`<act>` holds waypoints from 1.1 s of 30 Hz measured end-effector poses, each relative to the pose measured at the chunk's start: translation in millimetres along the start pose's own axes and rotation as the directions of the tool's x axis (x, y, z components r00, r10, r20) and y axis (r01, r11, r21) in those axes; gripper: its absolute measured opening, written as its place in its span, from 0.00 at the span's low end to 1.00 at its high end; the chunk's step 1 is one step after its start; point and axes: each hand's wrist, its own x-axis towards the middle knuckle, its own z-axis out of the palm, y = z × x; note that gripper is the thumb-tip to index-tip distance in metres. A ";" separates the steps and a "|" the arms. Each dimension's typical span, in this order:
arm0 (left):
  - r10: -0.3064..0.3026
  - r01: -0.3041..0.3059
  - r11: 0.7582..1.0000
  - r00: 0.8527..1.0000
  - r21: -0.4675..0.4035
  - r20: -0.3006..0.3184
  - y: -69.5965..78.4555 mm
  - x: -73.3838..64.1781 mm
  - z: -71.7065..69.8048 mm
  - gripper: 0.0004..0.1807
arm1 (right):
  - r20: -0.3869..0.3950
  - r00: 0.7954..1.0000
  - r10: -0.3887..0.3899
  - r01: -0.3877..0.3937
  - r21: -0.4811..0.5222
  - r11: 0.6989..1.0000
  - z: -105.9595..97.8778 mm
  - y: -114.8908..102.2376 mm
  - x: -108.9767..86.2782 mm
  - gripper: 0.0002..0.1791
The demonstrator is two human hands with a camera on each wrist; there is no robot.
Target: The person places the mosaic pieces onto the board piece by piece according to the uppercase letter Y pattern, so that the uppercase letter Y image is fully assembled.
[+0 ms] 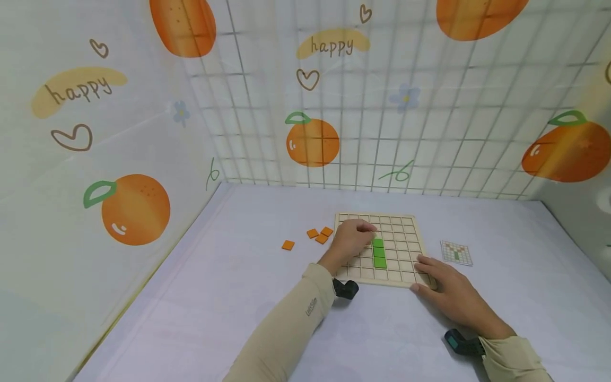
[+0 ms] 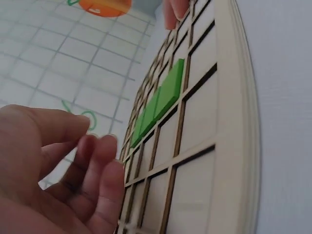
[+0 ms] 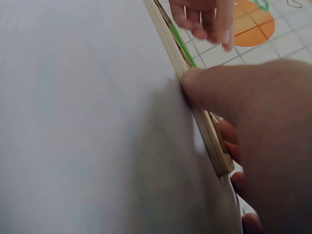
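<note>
A wooden grid board (image 1: 401, 272) lies on the table with three green square tiles (image 1: 379, 252) in one line of its cells. Above its left half is my left hand (image 1: 352, 237), fingertips close to the far end of the green line. In the left wrist view, the left hand's fingers (image 2: 105, 180) are loosely bent, and no tile shows between them. My right hand (image 1: 451, 289) rests at the board's near right corner. Its thumb (image 3: 200, 85) touches the near edge, while the other fingers lie over the right side, fairly straight.
Several orange square tiles (image 1: 312, 233) lie left of the board, one (image 1: 288, 245) apart from the others. To the right is a small pattern card (image 1: 456, 253) with a coloured grid. A curtain printed with oranges (image 1: 312, 142) hangs behind and beside the table.
</note>
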 end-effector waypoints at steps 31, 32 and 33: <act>-0.092 0.065 0.986 0.981 -0.152 -0.172 -47.4 -46.7 -129.1 0.15 | 0.013 1.000 0.028 -0.028 0.002 1.000 1.8 0.0 0.0 0.39; -0.092 0.063 0.985 0.980 -0.162 -0.178 -48.3 -47.4 -132.3 0.16 | 0.012 1.000 0.025 -0.025 0.004 1.000 1.8 0.1 0.2 0.39; -0.091 0.059 0.984 0.978 -0.168 -0.189 -49.9 -47.5 -135.4 0.16 | 0.011 1.000 0.022 -0.022 0.006 1.000 1.8 0.2 0.5 0.39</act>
